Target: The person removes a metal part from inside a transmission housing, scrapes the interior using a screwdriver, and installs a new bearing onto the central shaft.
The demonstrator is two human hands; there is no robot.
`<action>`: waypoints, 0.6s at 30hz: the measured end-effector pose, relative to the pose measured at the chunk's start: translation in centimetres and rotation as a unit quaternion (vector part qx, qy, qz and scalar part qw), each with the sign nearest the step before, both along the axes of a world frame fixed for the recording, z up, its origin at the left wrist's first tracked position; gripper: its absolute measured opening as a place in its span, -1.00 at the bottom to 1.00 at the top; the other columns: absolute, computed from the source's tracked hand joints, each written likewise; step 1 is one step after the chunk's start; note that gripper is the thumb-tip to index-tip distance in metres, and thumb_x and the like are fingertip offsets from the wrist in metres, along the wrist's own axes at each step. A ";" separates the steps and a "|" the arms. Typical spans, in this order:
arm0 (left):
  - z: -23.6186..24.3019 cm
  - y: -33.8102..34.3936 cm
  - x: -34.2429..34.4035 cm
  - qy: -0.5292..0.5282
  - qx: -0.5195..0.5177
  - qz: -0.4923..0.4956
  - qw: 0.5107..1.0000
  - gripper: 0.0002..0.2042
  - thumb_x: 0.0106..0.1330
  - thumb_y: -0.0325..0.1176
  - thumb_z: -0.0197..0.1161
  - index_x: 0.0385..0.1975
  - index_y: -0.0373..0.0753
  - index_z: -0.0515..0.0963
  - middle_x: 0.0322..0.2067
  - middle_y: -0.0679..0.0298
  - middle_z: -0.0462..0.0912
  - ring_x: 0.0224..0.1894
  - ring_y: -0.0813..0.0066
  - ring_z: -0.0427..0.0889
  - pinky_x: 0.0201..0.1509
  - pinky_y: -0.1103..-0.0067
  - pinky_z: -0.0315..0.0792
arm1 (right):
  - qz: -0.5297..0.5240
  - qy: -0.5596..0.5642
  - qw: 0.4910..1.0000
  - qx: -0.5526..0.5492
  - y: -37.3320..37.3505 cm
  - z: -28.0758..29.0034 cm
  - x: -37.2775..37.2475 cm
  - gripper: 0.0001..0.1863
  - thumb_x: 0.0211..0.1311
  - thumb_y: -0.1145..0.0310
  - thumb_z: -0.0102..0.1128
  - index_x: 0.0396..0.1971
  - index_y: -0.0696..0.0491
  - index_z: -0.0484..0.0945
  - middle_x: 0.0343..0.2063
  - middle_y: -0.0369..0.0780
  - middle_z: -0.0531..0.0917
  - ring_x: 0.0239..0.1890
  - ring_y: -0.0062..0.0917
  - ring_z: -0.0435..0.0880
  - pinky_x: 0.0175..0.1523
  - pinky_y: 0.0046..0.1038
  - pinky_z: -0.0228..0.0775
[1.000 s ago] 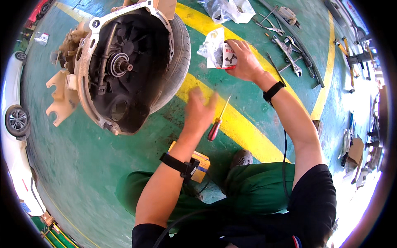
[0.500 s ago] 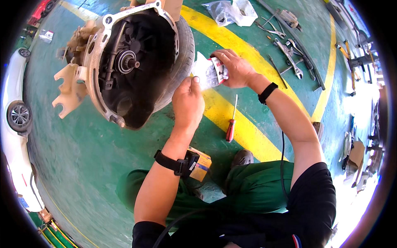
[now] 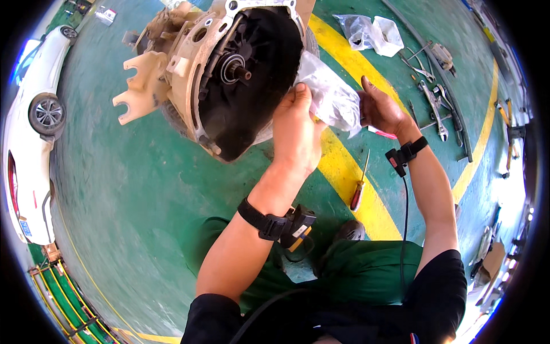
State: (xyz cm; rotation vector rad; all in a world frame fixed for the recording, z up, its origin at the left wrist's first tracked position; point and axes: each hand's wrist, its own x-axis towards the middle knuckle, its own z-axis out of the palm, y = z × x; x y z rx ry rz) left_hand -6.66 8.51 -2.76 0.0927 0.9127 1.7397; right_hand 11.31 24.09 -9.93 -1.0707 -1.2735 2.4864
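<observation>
My left hand (image 3: 298, 129) is closed on a crinkled clear plastic bag (image 3: 326, 94), lifted beside the opening of a large, dirty gearbox housing (image 3: 182, 80) with a central shaft. My right hand (image 3: 384, 109) is open at the bag's right end, thumb raised apart and fingertips partly hidden by the bag. A red-and-white piece of packaging (image 3: 382, 133) shows just below that hand, mostly covered. On the floor below lies a screwdriver (image 3: 358, 192) with a red handle. A yellow box (image 3: 299, 243) is partly hidden behind my left wrist's strap.
The housing rests on a tyre (image 3: 312, 43). Bags with a white container (image 3: 387, 37), wrenches (image 3: 435, 112) and a long hose (image 3: 464, 132) lie at right. A white car (image 3: 28, 172) stands at left, near a yellow metal frame (image 3: 60, 298). My shoe (image 3: 349, 232) is below.
My left hand has risen to grip the bag, which is now stretched out and lifted. My right hand's thumb has come off the printed packaging. The view has shifted, moving the scene rightward.
</observation>
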 end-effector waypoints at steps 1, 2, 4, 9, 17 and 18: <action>-0.3 0.2 -0.2 -0.013 0.008 0.013 1.000 -0.68 0.63 -0.23 0.01 0.18 -0.32 0.43 0.09 0.09 0.62 0.14 0.19 0.63 0.33 0.13 0.46 | 0.003 0.077 0.995 -0.065 -0.6 1.2 -0.9 -0.24 0.41 -0.25 0.15 0.16 0.22 0.53 -0.05 -0.10 0.72 -0.07 -0.39 0.72 -0.01 -0.26 0.64; -0.7 0.3 -0.7 -0.025 0.016 0.026 0.999 -0.67 0.64 -0.22 0.00 0.18 -0.32 0.43 0.09 0.09 0.62 0.15 0.19 0.62 0.34 0.13 0.46 | 0.005 0.067 0.998 -0.015 -0.9 2.1 -1.5 -0.30 0.44 -0.19 0.14 0.14 0.22 0.55 -0.10 -0.13 0.72 -0.13 -0.44 0.71 -0.06 -0.32 0.62; -0.6 0.4 -1.1 -0.029 0.030 0.042 0.998 -0.64 0.63 -0.21 -0.01 0.21 -0.33 0.42 0.12 0.08 0.61 0.19 0.16 0.60 0.37 0.12 0.44 | 0.008 0.044 0.995 0.085 -1.1 3.6 -2.2 -0.41 0.50 -0.08 0.12 0.09 0.21 0.59 -0.19 -0.19 0.74 -0.26 -0.54 0.70 -0.16 -0.44 0.58; -0.3 -0.3 -1.5 0.001 0.053 -0.029 0.998 -0.55 0.57 -0.13 0.02 0.28 -0.32 0.40 0.19 0.06 0.58 0.25 0.13 0.57 0.37 0.08 0.44 | -0.139 -0.059 0.872 0.466 -2.4 6.7 -4.4 -0.64 0.48 0.18 0.21 -0.13 0.23 0.71 -0.44 -0.29 0.72 -0.40 -0.73 0.56 -0.30 -0.53 0.44; 1.1 -1.1 -2.2 -0.120 0.106 -0.124 0.979 -0.33 0.48 0.25 0.01 0.26 -0.26 0.43 0.21 0.10 0.58 0.26 0.07 0.54 0.26 -0.02 0.41 | -0.170 -0.012 0.744 0.646 -5.2 12.6 -5.3 -0.78 0.39 0.36 0.31 -0.18 0.24 0.73 -0.42 -0.25 0.76 -0.36 -0.71 0.63 -0.21 -0.57 0.51; 1.1 -1.2 -2.1 -0.122 0.101 -0.132 0.979 -0.31 0.47 0.28 -0.01 0.26 -0.26 0.43 0.21 0.10 0.57 0.26 0.07 0.54 0.26 -0.03 0.41 | -0.167 -0.003 0.777 0.607 -5.5 12.8 -5.2 -0.78 0.39 0.37 0.32 -0.19 0.25 0.72 -0.42 -0.26 0.76 -0.36 -0.71 0.64 -0.21 -0.58 0.50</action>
